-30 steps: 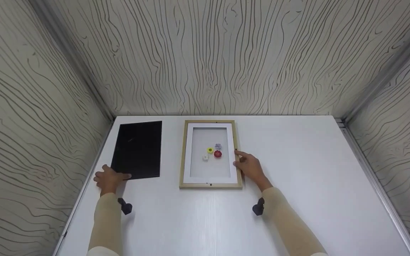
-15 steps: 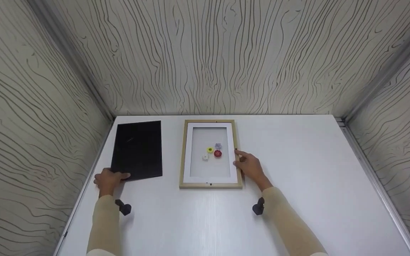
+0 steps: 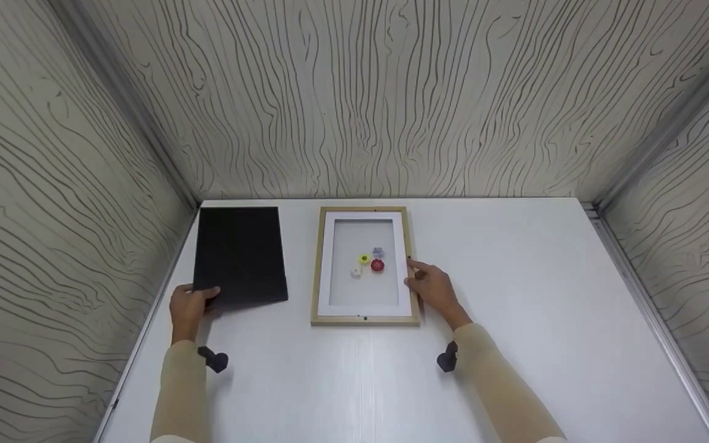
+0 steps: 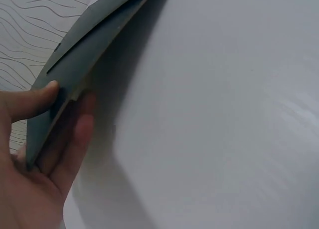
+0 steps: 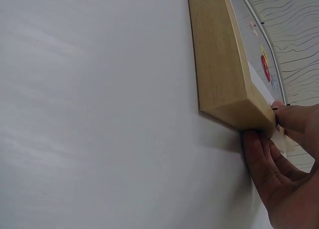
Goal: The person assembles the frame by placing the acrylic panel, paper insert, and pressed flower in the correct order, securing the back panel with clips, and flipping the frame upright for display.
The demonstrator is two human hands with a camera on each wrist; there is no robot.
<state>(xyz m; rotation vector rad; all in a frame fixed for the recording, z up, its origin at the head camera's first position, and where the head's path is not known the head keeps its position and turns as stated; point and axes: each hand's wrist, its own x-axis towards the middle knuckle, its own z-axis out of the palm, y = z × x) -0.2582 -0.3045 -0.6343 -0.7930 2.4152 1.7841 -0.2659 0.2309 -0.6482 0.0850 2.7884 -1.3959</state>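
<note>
My left hand [image 3: 187,307] pinches the lower left corner of a thin black backing board [image 3: 240,255]. In the left wrist view the thumb lies on the board's face [image 4: 89,49] and the fingers are behind it, with the near edge tilted up over its shadow. To the right lies a light wooden picture frame [image 3: 366,321] with a white mat [image 3: 354,311] inside. Several small flowers sit within it, among them a red one [image 3: 377,265] and a yellow one [image 3: 364,259]. My right hand [image 3: 434,289] grips the frame's right side, thumb on top and fingers against the outer side.
A white table [image 3: 514,264] lies beneath everything. Wood-grain patterned walls [image 3: 360,98] enclose it at the back and both sides, with metal rails [image 3: 644,301] along the side edges. A black camera mount [image 3: 213,359] sticks out from each wrist.
The left fingers have closed round the board's corner, and its near edge has risen from the table. The board has turned slightly. The right hand and the frame have stayed in place.
</note>
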